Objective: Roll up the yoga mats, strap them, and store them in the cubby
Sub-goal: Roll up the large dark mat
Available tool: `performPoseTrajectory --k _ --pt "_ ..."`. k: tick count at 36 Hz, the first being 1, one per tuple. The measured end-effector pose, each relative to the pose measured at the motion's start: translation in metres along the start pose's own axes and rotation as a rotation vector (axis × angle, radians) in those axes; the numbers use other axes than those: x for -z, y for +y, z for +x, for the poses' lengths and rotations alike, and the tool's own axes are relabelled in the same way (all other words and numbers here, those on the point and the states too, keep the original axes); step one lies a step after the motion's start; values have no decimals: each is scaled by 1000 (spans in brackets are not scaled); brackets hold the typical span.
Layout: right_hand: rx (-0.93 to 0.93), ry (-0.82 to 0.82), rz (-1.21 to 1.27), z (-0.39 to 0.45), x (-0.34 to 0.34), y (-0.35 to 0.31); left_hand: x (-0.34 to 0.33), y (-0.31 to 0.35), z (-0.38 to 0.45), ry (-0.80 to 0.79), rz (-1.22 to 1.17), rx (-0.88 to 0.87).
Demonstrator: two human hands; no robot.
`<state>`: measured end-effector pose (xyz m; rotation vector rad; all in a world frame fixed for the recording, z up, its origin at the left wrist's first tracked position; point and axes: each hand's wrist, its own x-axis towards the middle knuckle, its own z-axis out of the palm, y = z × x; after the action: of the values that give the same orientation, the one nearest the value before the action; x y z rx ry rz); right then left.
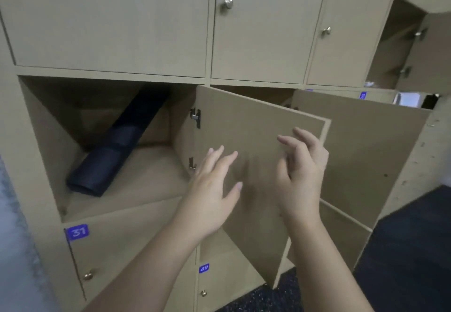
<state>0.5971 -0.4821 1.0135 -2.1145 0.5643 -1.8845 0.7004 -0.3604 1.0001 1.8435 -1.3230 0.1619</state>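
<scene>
A rolled dark navy yoga mat (114, 151) lies slanted inside the open cubby (48, 140), its near end at the front left and its far end up in the back corner. The cubby's door (246, 126) stands swung out to the right of the opening. My left hand (214, 189) hovers in front of the door's inner face with fingers spread and holds nothing. To the right, my right hand (302, 172) is by the door's free edge with fingers loosely bent; no grip on the door shows.
Closed cubby doors with round metal knobs fill the wall above (228, 2); two below carry blue labels 31 (78, 232) and 49 (203, 268). A second door (366, 153) stands open further right. Dark carpet (410, 250) covers the floor.
</scene>
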Motion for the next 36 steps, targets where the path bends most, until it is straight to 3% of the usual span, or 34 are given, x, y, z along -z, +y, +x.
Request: performPoseTrajectory --k 4,8,14,23,31,36 --pt "122 -1 -7 1 26 18 -43 28 1 -8 -28 -37" --pt "69 20 48 7 39 37 -69 44 -3 -31 -17 -41" --pt "-132 -301 428 2 51 50 -81 57 -12 -20 25 -44" --pt "-170 -318 788 -4 45 36 -71 48 -40 170 139 -28" --pt "-151 -505 960 -36 10 -13 -37 6 -82 477 566 -106" --pt "-110 -638 897 -52 -31 -39 -3 -24 -107 490 873 -55"
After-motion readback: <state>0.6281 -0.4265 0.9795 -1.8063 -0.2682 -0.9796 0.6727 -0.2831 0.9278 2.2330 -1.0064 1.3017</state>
